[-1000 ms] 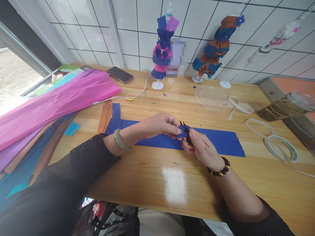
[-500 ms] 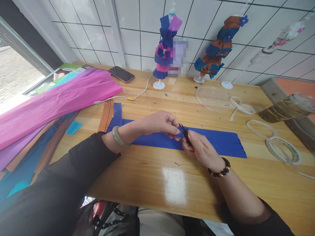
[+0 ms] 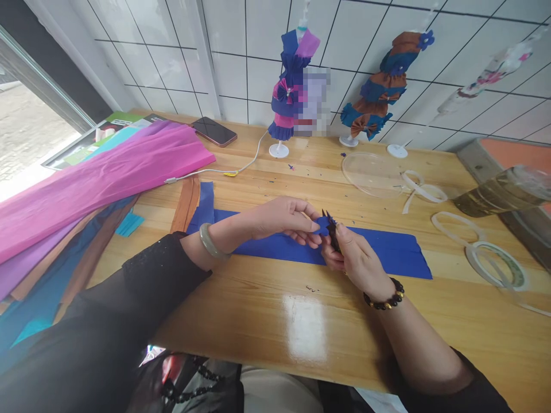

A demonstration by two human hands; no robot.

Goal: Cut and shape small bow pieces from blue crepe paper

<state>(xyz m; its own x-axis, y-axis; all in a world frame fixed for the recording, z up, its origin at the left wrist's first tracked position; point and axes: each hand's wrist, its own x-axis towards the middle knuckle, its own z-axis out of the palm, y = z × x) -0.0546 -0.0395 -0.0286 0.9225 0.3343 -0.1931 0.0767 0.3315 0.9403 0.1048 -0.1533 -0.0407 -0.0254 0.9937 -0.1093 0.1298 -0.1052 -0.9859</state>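
My left hand [image 3: 295, 221] is closed in a pinch on a small blue paper piece [image 3: 322, 226]. Small dark scissors [image 3: 331, 229] are gripped in my right hand [image 3: 355, 258], with their pointed blades apart and facing up and away at the edge of that piece. Both hands hover over a long blue crepe paper strip [image 3: 387, 252] lying flat on the wooden table [image 3: 241, 310]. The fingers of my right hand hide most of the scissors' handles.
Pink crepe paper [image 3: 129, 158] and other coloured sheets lie left, near a phone [image 3: 215, 131] and white cable [image 3: 249, 166]. Paper-decorated stands [image 3: 284, 109] line the tiled wall. Right are a clear disc [image 3: 372, 175], a tape roll [image 3: 495, 264] and a cup [image 3: 503, 189].
Both hands have shifted slightly right with the blue piece and the scissors. The scissor blades have moved along the piece's edge and now point more steeply upward.
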